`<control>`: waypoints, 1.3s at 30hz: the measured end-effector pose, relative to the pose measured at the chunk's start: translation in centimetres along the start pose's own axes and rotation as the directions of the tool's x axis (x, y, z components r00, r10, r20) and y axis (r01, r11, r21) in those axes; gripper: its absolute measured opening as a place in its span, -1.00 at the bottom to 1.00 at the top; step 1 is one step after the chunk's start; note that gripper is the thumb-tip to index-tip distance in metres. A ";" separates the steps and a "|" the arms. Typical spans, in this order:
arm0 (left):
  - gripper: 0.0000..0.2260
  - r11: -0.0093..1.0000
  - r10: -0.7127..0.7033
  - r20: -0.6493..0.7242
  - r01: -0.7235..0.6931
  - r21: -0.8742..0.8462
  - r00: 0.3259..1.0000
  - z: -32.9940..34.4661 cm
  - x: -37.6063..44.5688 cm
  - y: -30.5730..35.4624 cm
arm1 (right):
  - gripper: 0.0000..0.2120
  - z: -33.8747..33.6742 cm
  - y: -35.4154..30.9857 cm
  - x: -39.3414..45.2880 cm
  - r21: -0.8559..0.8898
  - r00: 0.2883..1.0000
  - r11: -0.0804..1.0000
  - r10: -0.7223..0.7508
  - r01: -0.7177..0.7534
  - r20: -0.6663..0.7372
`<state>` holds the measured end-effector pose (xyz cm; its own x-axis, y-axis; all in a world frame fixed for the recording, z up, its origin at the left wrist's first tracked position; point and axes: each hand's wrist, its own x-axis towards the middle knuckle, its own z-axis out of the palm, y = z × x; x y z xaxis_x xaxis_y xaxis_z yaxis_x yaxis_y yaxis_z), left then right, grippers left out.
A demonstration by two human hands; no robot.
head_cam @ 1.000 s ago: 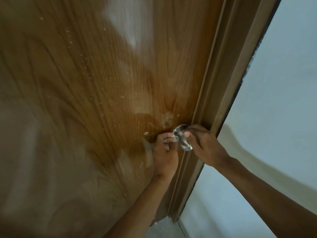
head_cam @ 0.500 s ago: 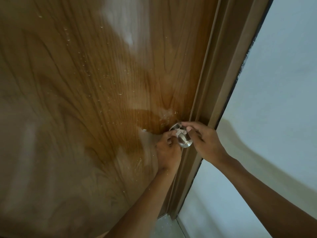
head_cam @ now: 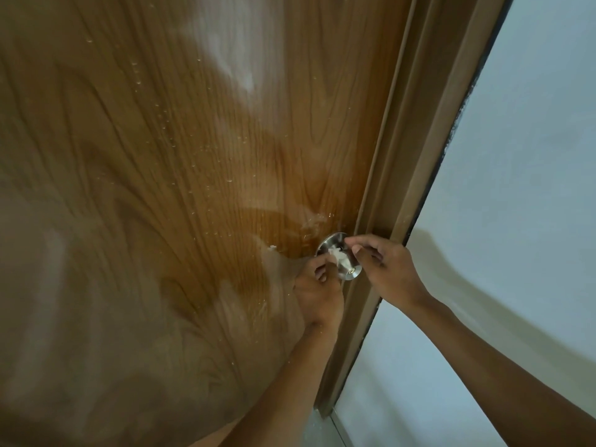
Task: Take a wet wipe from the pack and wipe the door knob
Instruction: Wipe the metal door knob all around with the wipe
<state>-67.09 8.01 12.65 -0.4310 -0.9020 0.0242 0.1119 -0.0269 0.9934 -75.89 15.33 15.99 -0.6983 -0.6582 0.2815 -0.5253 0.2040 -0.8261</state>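
Hands meet at the door knob (head_cam: pixel 346 267), a round brushed-metal one set low on the right edge of a brown wood-grain door (head_cam: pixel 193 188). Its flat base plate sits against the wood and its rounded head pokes out towards the person, a small keyhole showing on the end. The left hand (head_cam: pixel 319 285) comes up from below with its fingers curled in, pinching a small crumpled scrap of white wet wipe (head_cam: pixel 338 254) against the neck of the knob, between plate and head. The right hand (head_cam: pixel 383 269) reaches in from the right side, thumb and forefinger drawn together at the top of the knob near the plate; from where I stand I cannot tell whether they grip the wipe's other end or only touch the metal, and its other fingers hang loosely bent. Pale specks and smears dot the door panel above the knob. Just right of the knob runs the brown door frame (head_cam: pixel 403 156), and beyond it a plain pale wall (head_cam: pixel 516 188). Both forearms are bare
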 end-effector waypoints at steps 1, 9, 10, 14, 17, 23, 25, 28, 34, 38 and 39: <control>-0.90 1.000 -0.008 -0.004 0.008 0.004 1.000 0.0 0.1 -0.1 | -0.76 0.0 0.0 0.0 -0.004 1.000 1.000 -0.001 0.001 0.001; -0.87 0.957 -0.284 0.102 0.289 -0.032 0.953 -0.4 1.7 -0.8 | -0.76 -0.1 -0.3 -0.2 -0.040 0.999 0.999 0.004 -0.002 0.043; -0.87 0.975 -0.220 0.068 0.220 0.001 0.973 -0.7 1.5 -0.5 | -0.76 0.0 -0.4 -0.3 -0.044 0.999 0.999 0.005 -0.003 0.044; -0.78 1.000 -0.020 0.104 0.022 -0.015 0.994 -1.8 0.6 1.1 | -0.73 1.0 -1.0 -1.8 -0.132 0.991 0.983 -0.132 0.129 -0.019; -0.73 0.995 -0.007 0.223 0.030 -0.099 0.975 -2.8 0.3 1.9 | -0.76 1.9 -1.7 -2.6 0.052 0.997 0.997 -0.053 0.056 -0.052; -0.71 0.977 -0.076 0.303 0.131 -0.166 0.950 -4.3 0.7 2.0 | -0.94 1.4 -1.7 -3.1 0.322 0.995 0.942 0.088 -0.098 0.046; -0.74 0.960 -0.124 0.293 0.190 -0.208 0.948 -4.5 0.8 2.2 | -0.97 1.2 -1.3 -3.3 0.403 0.985 0.899 0.154 -0.172 0.075; -0.74 0.928 -0.189 0.333 0.279 -0.247 0.924 -4.7 0.4 2.2 | -0.97 1.3 -0.6 -3.6 0.538 0.960 0.800 0.268 -0.266 0.077; -0.62 0.925 -0.232 0.441 0.337 -0.174 0.867 -4.9 0.0 1.8 | -0.71 1.6 0.0 -4.5 0.677 0.928 0.653 0.350 -0.341 0.130; -0.68 0.941 -0.236 0.444 0.317 -0.118 0.865 -5.1 -0.1 1.1 | -0.70 1.4 0.1 -5.1 0.568 0.946 0.765 0.314 -0.304 0.083; -0.70 0.944 -0.229 0.454 0.309 -0.111 0.861 -5.2 -0.2 0.9 | -0.76 1.3 0.1 -5.3 0.538 0.951 0.795 0.307 -0.281 0.043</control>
<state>-62.30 5.91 12.98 -0.8032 -0.5750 -0.1555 0.0714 -0.3521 0.9332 -71.65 17.89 13.77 -0.8041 -0.5944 -0.0069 0.0406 -0.0432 -0.9982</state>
